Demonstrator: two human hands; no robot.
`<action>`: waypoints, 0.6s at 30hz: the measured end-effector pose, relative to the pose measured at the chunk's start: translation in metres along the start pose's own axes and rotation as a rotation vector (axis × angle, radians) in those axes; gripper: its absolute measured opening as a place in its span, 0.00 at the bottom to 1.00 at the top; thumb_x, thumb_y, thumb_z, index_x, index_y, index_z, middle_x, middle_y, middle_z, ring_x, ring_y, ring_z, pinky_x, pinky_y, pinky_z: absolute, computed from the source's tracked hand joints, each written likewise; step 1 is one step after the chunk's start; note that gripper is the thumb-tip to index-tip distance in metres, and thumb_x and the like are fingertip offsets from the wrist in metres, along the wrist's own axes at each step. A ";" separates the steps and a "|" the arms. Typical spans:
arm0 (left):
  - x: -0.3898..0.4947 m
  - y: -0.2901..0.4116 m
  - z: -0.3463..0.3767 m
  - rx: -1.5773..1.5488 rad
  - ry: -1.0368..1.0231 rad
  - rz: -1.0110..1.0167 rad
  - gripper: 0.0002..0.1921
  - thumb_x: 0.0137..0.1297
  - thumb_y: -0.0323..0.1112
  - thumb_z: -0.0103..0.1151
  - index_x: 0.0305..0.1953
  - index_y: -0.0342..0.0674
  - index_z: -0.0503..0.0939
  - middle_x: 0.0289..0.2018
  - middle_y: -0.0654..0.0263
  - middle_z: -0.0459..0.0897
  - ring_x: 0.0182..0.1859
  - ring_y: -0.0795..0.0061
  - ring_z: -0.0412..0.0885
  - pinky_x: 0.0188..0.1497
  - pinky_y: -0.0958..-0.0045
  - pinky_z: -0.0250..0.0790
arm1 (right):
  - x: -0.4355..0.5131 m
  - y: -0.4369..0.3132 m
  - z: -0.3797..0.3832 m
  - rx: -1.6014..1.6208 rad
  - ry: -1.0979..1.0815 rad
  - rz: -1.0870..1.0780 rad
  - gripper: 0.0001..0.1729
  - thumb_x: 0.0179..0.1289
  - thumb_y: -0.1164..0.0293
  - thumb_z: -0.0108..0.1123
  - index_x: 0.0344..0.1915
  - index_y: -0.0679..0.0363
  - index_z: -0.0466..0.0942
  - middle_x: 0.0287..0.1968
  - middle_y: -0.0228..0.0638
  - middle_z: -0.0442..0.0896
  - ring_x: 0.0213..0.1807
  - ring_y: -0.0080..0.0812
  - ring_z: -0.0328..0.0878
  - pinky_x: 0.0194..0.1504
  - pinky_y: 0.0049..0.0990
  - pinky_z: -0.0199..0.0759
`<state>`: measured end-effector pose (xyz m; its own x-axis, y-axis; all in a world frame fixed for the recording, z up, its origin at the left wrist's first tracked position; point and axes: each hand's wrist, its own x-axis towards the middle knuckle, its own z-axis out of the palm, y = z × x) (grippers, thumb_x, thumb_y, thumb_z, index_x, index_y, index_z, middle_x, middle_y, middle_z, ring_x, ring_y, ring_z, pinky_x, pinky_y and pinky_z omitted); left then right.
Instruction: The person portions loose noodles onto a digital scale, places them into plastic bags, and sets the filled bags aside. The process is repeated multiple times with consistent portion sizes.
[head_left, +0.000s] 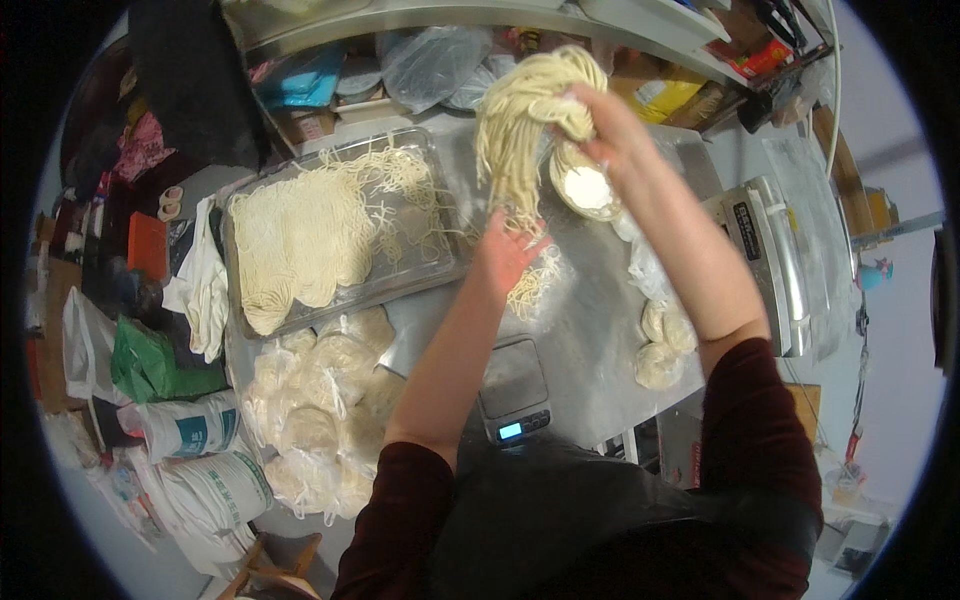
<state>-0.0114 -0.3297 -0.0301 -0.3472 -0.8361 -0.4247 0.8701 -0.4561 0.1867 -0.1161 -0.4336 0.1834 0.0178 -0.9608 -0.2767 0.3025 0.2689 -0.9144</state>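
Observation:
My right hand grips a thick bundle of fresh noodles, raised over the steel table. The strands loop over at the top and hang down to the left. At their lower ends is my left hand, fingers spread, with the loose tips against them. A small heap of noodle scraps lies on the table just below that hand. Partly behind my right hand stands a bowl of white powder. Nearer me is a digital scale with a lit display and a bare platform.
A clear tray of noodle rows stands at the left. Several bagged noodle portions pile up in front of it; more bagged noodles lie right. A bag sealer borders the right side. A shelf overhangs the back.

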 end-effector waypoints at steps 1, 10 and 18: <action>0.008 -0.002 -0.002 0.016 -0.071 0.081 0.24 0.78 0.44 0.36 0.68 0.38 0.55 0.65 0.46 0.62 0.67 0.48 0.63 0.69 0.42 0.58 | -0.009 0.019 -0.013 0.111 0.022 -0.018 0.15 0.63 0.73 0.58 0.48 0.69 0.74 0.36 0.43 0.85 0.24 0.30 0.83 0.16 0.20 0.78; -0.002 -0.041 -0.069 0.192 0.290 -0.018 0.22 0.74 0.46 0.46 0.63 0.41 0.67 0.57 0.60 0.75 0.60 0.60 0.73 0.62 0.49 0.65 | -0.080 0.274 -0.139 0.507 0.423 0.467 0.23 0.68 0.66 0.56 0.60 0.62 0.71 0.56 0.44 0.79 0.52 0.46 0.80 0.54 0.45 0.76; 0.016 -0.052 -0.071 0.331 0.086 0.304 0.16 0.73 0.37 0.47 0.57 0.39 0.72 0.55 0.63 0.76 0.56 0.65 0.76 0.52 0.59 0.72 | -0.080 0.275 -0.175 0.533 0.103 0.497 0.25 0.67 0.68 0.55 0.62 0.61 0.68 0.53 0.41 0.81 0.50 0.46 0.81 0.54 0.43 0.74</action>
<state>-0.0377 -0.2980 -0.1098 -0.0506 -0.9251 -0.3764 0.7647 -0.2783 0.5812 -0.2010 -0.2708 -0.0976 0.1913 -0.7157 -0.6717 0.7046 0.5765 -0.4136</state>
